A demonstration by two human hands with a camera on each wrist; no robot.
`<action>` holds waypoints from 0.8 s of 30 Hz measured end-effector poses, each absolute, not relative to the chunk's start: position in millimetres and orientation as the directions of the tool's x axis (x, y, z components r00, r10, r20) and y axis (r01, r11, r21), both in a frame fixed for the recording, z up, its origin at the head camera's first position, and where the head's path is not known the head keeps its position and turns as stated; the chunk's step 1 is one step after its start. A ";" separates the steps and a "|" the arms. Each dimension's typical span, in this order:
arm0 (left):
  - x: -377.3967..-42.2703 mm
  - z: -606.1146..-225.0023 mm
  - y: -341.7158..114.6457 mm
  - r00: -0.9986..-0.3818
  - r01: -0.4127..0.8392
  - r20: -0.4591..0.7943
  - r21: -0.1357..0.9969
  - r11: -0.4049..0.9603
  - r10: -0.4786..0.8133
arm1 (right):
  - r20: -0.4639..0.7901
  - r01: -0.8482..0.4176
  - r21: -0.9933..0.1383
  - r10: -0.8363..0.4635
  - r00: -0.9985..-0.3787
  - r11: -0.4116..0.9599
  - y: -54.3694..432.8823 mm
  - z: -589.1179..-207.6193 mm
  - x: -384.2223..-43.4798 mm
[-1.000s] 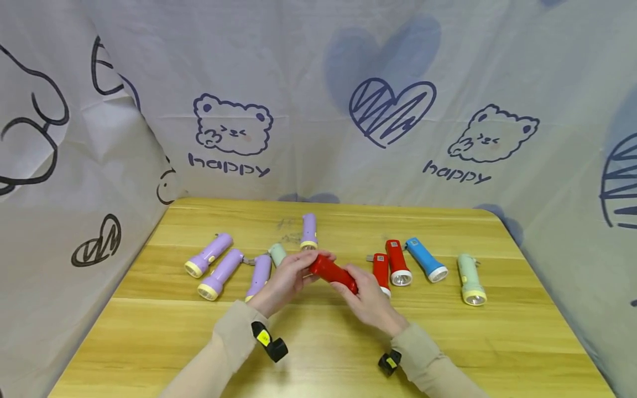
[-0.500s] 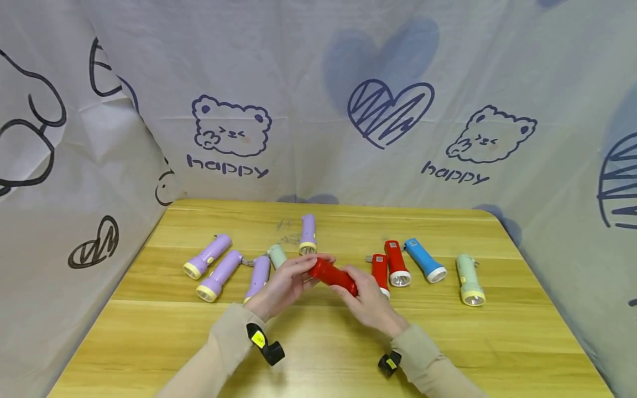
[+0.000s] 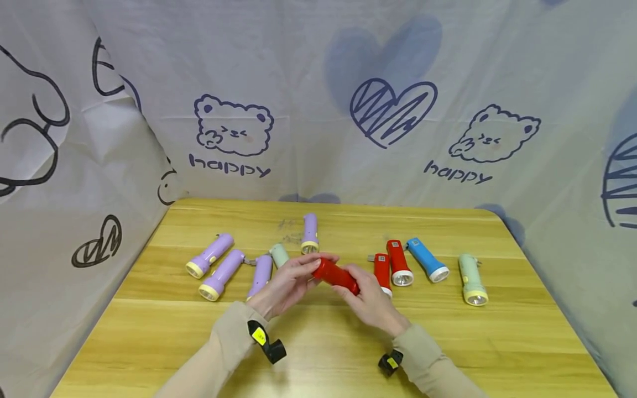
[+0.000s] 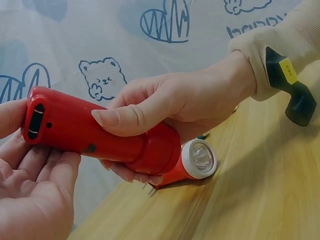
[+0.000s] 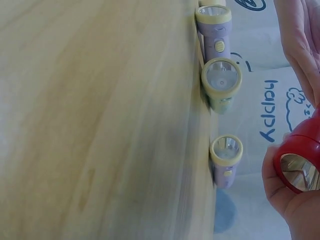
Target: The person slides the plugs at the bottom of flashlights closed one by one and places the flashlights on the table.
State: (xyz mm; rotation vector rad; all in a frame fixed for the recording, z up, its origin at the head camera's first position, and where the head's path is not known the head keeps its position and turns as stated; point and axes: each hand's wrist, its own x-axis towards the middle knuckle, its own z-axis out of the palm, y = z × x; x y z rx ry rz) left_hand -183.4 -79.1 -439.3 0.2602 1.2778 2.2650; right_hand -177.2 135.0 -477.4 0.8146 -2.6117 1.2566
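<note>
A red flashlight (image 3: 337, 276) is held above the middle of the table, tilted. My right hand (image 3: 370, 301) grips it near the head, thumb along the body, as the left wrist view shows. The fingers of my left hand (image 3: 288, 281) hold the tail end, thumb on one side and fingertips beneath. That tail end carries a dark slot (image 4: 36, 121) and a small hole beside it. In the right wrist view, the wide red head (image 5: 300, 145) shows its clear lens, partly cut off by the frame edge.
Several purple flashlights (image 3: 222, 272) and a pale green flashlight (image 3: 279, 255) lie left and centre on the wooden table (image 3: 318, 365). Two red flashlights (image 3: 400, 263), a blue flashlight (image 3: 426, 258) and another green flashlight (image 3: 470, 279) lie right. A printed cloth (image 3: 318, 110) hangs behind.
</note>
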 end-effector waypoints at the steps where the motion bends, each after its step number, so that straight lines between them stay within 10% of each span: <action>1: -183.2 -439.0 -79.0 -0.847 -0.348 -0.092 0.839 -0.417 0.523 | 0.334 -0.517 -0.691 -0.411 -0.848 0.505 135.1 -477.1 -176.9; 24: -188.6 -437.9 -75.7 -0.926 -0.191 -0.083 0.945 -0.266 0.369 | 0.183 -0.380 -0.798 -0.412 -0.893 0.468 134.8 -471.3 -175.0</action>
